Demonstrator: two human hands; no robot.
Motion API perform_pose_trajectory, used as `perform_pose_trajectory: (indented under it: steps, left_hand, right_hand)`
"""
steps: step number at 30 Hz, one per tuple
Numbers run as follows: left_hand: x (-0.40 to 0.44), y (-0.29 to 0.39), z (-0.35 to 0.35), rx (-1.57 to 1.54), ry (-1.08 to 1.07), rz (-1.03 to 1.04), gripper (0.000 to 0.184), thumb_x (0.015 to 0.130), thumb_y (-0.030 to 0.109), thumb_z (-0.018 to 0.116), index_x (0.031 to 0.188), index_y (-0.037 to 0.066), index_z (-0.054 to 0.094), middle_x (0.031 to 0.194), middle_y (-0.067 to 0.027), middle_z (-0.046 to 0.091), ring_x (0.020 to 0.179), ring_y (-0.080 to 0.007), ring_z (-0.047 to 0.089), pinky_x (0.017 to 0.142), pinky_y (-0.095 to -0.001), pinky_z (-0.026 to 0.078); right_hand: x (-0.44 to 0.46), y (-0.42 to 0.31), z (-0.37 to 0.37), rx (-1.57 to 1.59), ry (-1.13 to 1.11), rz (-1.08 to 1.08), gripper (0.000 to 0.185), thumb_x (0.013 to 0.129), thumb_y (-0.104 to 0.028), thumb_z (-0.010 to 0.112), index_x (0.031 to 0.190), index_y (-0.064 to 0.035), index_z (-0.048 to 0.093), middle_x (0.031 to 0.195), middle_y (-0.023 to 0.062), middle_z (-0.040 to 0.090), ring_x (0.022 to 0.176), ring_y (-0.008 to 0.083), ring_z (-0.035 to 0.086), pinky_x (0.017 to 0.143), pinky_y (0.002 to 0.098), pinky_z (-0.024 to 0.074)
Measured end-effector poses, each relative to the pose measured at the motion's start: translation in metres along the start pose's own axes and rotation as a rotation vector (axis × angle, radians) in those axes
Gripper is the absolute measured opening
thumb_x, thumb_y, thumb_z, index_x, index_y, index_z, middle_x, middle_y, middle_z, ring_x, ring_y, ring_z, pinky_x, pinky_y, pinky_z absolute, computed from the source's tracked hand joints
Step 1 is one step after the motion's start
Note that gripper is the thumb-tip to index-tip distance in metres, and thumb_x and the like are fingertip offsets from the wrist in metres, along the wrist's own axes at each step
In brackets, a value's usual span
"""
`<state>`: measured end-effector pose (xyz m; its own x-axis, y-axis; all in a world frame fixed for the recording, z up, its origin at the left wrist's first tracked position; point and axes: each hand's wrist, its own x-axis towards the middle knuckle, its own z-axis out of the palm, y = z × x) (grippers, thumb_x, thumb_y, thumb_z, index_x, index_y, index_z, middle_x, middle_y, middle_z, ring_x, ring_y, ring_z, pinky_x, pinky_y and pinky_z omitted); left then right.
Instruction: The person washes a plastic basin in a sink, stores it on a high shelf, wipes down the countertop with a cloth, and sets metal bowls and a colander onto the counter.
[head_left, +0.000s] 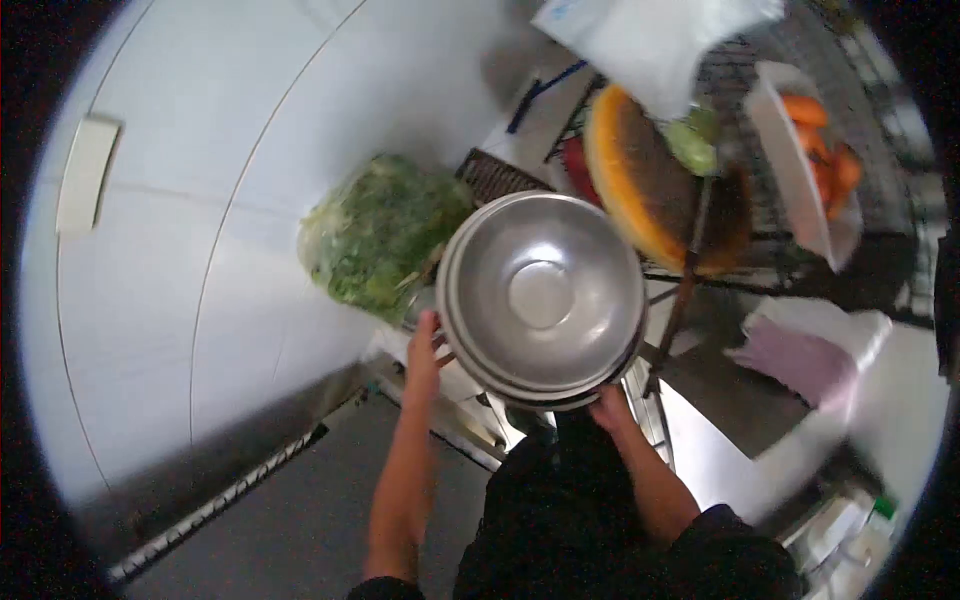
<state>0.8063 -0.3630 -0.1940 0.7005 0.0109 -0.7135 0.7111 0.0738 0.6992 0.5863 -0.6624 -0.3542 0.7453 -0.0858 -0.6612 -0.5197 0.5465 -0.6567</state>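
Observation:
A stack of nested stainless steel mixing bowls (pixel 543 294) is held in front of my body, its openings facing up at me. My left hand (pixel 424 352) grips the stack's lower left side, with the fingers partly hidden behind the rims. At the lower right, my right hand (pixel 610 408) holds the rim from below, and most of its fingers are out of sight under the bowls. Just beyond the stack on the left is a clear plastic bag of leafy greens (pixel 385 235).
A wire rack at the upper right carries a large cut pumpkin (pixel 640 185), a white tray of carrots (pixel 805 170) and a white plastic bag (pixel 655 45). Below it lies a pinkish bag (pixel 800 360). A white tiled wall (pixel 270 130) stands at the left.

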Motion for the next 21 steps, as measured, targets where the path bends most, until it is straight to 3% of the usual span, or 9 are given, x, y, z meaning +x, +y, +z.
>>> perform_pose_trajectory:
  steps: [1, 3, 6, 9, 14, 16, 18, 19, 21]
  left_hand:
    - [-0.009, -0.001, -0.01, -0.008, 0.019, -0.014, 0.074, 0.088, 0.066, 0.041, 0.136, 0.009, 0.042, 0.138, -0.0083, 0.042, 0.116, -0.0248, 0.046, 0.093, -0.0439, 0.039]
    - [-0.024, 0.001, -0.035, 0.011, 0.101, -0.08, 0.076, 0.089, 0.063, 0.043, 0.14, 0.007, 0.037, 0.142, -0.0088, 0.039, 0.122, -0.0267, 0.044, 0.099, -0.0426, 0.036]
    - [-0.047, 0.008, -0.089, -0.091, 0.029, -0.024, 0.076, 0.091, 0.061, 0.04, 0.142, 0.005, 0.033, 0.142, -0.0093, 0.039, 0.124, -0.0262, 0.042, 0.105, -0.0416, 0.031]
    - [-0.11, 0.065, -0.075, -0.188, -0.06, 0.014, 0.075, 0.093, 0.059, 0.037, 0.144, 0.005, 0.029, 0.146, -0.0101, 0.036, 0.131, -0.0275, 0.036, 0.11, -0.0396, 0.027]
    - [-0.154, 0.106, -0.17, 0.083, 0.04, 0.325, 0.075, 0.092, 0.055, 0.041, 0.145, 0.003, 0.026, 0.149, -0.0135, 0.029, 0.136, -0.0294, 0.028, 0.111, -0.0423, 0.024]
    - [-0.194, 0.128, -0.193, 0.481, -0.057, 0.76, 0.071, 0.093, 0.052, 0.042, 0.143, 0.003, 0.03, 0.146, -0.0154, 0.031, 0.133, -0.0303, 0.032, 0.109, -0.0436, 0.028]
    - [-0.271, 0.172, -0.153, 0.61, 0.169, 0.764, 0.07, 0.088, 0.045, 0.053, 0.139, 0.0, 0.036, 0.143, -0.017, 0.037, 0.128, -0.0305, 0.038, 0.105, -0.0427, 0.031]
    - [-0.327, 0.201, -0.096, 0.294, 0.445, 0.322, 0.071, 0.083, 0.038, 0.062, 0.136, -0.003, 0.04, 0.141, -0.019, 0.04, 0.126, -0.0313, 0.038, 0.103, -0.0413, 0.031]
    - [-0.362, 0.22, -0.103, 0.346, 0.328, 0.429, 0.079, 0.081, 0.048, 0.06, 0.139, -0.001, 0.038, 0.143, -0.0178, 0.037, 0.131, -0.0322, 0.033, 0.107, -0.0443, 0.027]
  right_hand:
    - [-0.009, 0.004, 0.002, -0.046, -0.01, -0.01, 0.041, 0.081, -0.006, 0.06, 0.121, -0.0035, 0.052, 0.11, 0.01, 0.062, 0.1, 0.0261, 0.061, 0.089, 0.0372, 0.0499]
    - [-0.033, -0.01, 0.028, 0.335, 0.09, 0.207, 0.035, 0.08, -0.004, 0.057, 0.115, -0.0015, 0.056, 0.103, 0.013, 0.063, 0.093, 0.0276, 0.061, 0.081, 0.0371, 0.0503]
    - [-0.058, -0.012, 0.052, 0.212, 0.065, 0.171, 0.042, 0.08, 0.004, 0.054, 0.122, -0.0002, 0.052, 0.117, 0.0147, 0.058, 0.103, 0.0291, 0.059, 0.086, 0.0418, 0.0502]
    - [-0.092, -0.043, 0.095, 0.086, -0.005, 0.161, 0.043, 0.077, 0.005, 0.054, 0.12, 0.0015, 0.053, 0.111, 0.0139, 0.061, 0.098, 0.0271, 0.06, 0.08, 0.0388, 0.0518]
    - [-0.183, -0.133, 0.181, -0.148, -0.178, -0.142, 0.047, 0.076, -0.005, 0.058, 0.122, -0.0005, 0.05, 0.095, 0.0103, 0.061, 0.087, 0.0227, 0.058, 0.068, 0.0357, 0.0509]
    - [-0.216, -0.17, 0.208, -0.076, -0.18, -0.188, 0.054, 0.078, -0.007, 0.057, 0.13, -0.005, 0.044, 0.099, 0.0101, 0.06, 0.086, 0.0213, 0.057, 0.068, 0.0357, 0.0507]
    - [-0.237, -0.198, 0.226, -0.157, -0.205, 0.009, 0.061, 0.078, -0.009, 0.057, 0.136, -0.0095, 0.038, 0.107, 0.0113, 0.057, 0.088, 0.0212, 0.057, 0.07, 0.0356, 0.0508]
    - [-0.227, -0.187, 0.242, -0.124, -0.182, -0.11, 0.064, 0.077, -0.01, 0.056, 0.138, -0.0107, 0.035, 0.109, 0.0117, 0.056, 0.087, 0.021, 0.057, 0.069, 0.0355, 0.0511]
    - [-0.278, -0.236, 0.247, -0.061, -0.211, -0.237, 0.071, 0.076, -0.01, 0.055, 0.142, -0.0132, 0.029, 0.106, 0.0108, 0.055, 0.082, 0.0201, 0.055, 0.065, 0.035, 0.0511]
